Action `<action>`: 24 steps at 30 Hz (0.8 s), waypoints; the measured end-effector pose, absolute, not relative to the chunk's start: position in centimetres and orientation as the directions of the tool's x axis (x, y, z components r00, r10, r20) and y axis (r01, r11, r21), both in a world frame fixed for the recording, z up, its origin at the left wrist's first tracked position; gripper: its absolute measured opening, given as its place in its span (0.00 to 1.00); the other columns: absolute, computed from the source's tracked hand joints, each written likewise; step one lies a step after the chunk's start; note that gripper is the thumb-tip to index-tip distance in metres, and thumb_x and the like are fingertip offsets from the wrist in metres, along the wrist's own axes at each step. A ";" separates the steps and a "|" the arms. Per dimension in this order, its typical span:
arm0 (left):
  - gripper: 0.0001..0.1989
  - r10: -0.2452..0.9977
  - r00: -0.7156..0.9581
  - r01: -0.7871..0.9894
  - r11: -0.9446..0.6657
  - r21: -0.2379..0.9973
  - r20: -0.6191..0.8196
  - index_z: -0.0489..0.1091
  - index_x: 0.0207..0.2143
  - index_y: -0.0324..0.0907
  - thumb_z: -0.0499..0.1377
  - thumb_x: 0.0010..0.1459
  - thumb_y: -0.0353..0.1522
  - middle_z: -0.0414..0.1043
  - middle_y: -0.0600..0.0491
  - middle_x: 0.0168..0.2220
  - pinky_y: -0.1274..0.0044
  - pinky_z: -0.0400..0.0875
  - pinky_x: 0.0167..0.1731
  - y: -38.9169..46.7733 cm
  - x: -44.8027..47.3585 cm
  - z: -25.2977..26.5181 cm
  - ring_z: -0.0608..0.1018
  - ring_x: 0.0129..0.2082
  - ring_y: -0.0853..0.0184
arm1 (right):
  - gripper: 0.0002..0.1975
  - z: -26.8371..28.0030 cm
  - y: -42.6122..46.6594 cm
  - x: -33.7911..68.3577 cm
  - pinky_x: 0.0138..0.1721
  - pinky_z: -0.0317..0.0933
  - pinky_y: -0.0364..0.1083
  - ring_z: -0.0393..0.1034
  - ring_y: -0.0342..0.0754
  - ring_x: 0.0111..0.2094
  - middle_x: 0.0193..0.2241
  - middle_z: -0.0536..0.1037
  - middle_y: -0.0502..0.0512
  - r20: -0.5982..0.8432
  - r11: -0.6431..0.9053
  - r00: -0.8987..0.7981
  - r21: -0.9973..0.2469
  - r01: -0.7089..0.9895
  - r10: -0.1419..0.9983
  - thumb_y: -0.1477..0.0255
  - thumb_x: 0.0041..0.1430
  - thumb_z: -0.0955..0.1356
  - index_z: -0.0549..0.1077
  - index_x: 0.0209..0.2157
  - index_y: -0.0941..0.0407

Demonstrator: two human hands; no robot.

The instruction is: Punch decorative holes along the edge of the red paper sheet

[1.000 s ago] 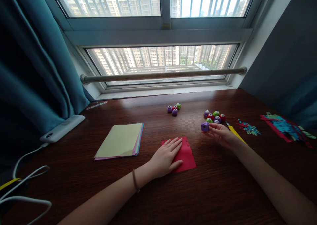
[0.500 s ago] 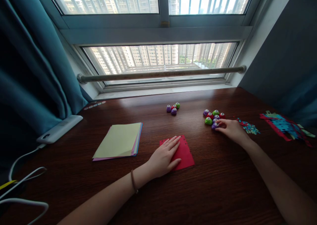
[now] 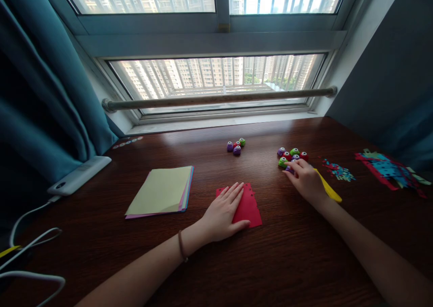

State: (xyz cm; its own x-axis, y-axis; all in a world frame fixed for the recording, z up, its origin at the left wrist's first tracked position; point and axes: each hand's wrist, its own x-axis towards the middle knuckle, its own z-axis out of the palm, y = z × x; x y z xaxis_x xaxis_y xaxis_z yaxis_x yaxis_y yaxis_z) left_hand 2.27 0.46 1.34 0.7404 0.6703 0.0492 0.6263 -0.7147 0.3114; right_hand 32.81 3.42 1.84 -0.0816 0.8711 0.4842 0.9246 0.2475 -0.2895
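My left hand [image 3: 223, 212] lies flat with fingers spread on a sheet of red paper [image 3: 248, 208], which has small holes punched near its edges. Between the thumb and index finger of my right hand [image 3: 306, 180] is a small purple craft punch [image 3: 289, 168], mostly covered by the fingers. Right beside it stands a green craft punch [image 3: 282, 162]. Several more purple, red and green punches [image 3: 295, 152] with white round tops are grouped just behind. A long yellow object [image 3: 328, 187] lies partly under my right hand; its kind is unclear.
A smaller punch group [image 3: 237, 150] stands further back. To the left are a stack of coloured paper [image 3: 158, 190] and a white device [image 3: 81, 175] with a cable. Paper confetti [image 3: 340, 169] and cut paper strips [image 3: 389, 169] lie at right. The window bar [image 3: 216, 100] runs beyond the table.
My right hand has shifted left with the purple punch, towards the green one, uncovering the yellow object. My left hand stays on the red paper, its thumb spread slightly wider.
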 end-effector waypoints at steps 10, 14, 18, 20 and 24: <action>0.39 0.666 0.744 0.634 -0.729 0.257 0.054 0.41 0.64 0.36 0.51 0.58 0.47 0.36 0.44 0.65 0.66 0.41 0.62 0.3 2.1 1.5 0.43 0.65 0.59 | 0.15 1.0 1.1 27.4 0.38 0.62 0.49 0.64 0.51 0.38 0.37 0.68 0.58 0.308 0.705 -0.636 -0.371 0.605 0.707 0.70 0.65 0.60 0.69 0.51 0.52; 0.42 0.671 0.740 0.642 -0.725 0.250 0.044 0.39 0.64 0.35 0.51 0.58 0.50 0.34 0.44 0.65 0.66 0.40 0.62 0.2 2.0 1.5 0.42 0.65 0.59 | 0.14 0.8 1.2 27.6 0.38 0.62 0.49 0.63 0.51 0.37 0.36 0.68 0.58 0.317 0.688 -0.611 -0.357 0.632 0.726 0.68 0.65 0.60 0.72 0.46 0.54; 0.42 0.675 0.737 0.650 -0.723 0.233 0.039 0.37 0.65 0.36 0.49 0.58 0.51 0.32 0.45 0.65 0.68 0.38 0.62 0.2 1.9 1.4 0.41 0.65 0.60 | 0.10 0.2 1.6 28.1 0.37 0.62 0.46 0.66 0.47 0.35 0.34 0.69 0.54 0.356 0.590 -0.477 -0.586 0.556 0.803 0.69 0.64 0.62 0.75 0.40 0.54; 0.42 0.672 0.739 0.646 -0.725 0.237 0.041 0.38 0.65 0.36 0.49 0.58 0.51 0.32 0.45 0.65 0.68 0.38 0.63 0.3 1.9 1.4 0.41 0.65 0.60 | 0.08 -0.1 1.9 28.3 0.35 0.62 0.46 0.67 0.47 0.33 0.33 0.71 0.53 0.346 0.540 -0.430 -0.673 0.506 0.834 0.69 0.63 0.64 0.75 0.38 0.54; 0.42 0.670 0.742 0.643 -0.726 0.244 0.039 0.38 0.64 0.35 0.49 0.58 0.51 0.33 0.45 0.65 0.68 0.38 0.63 0.4 1.9 1.4 0.41 0.65 0.60 | 0.05 0.0 2.1 27.9 0.32 0.60 0.45 0.66 0.47 0.31 0.31 0.72 0.51 0.281 0.459 -0.387 -0.722 0.518 0.878 0.69 0.59 0.68 0.76 0.36 0.52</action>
State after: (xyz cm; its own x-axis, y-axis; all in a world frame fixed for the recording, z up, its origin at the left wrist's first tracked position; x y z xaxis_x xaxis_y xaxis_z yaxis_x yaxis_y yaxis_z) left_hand 1.86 0.35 1.35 0.7416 0.6697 0.0393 0.6428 -0.7262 0.2441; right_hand 27.89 2.12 -0.03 -0.3875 0.8781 0.2807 0.5182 0.4593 -0.7215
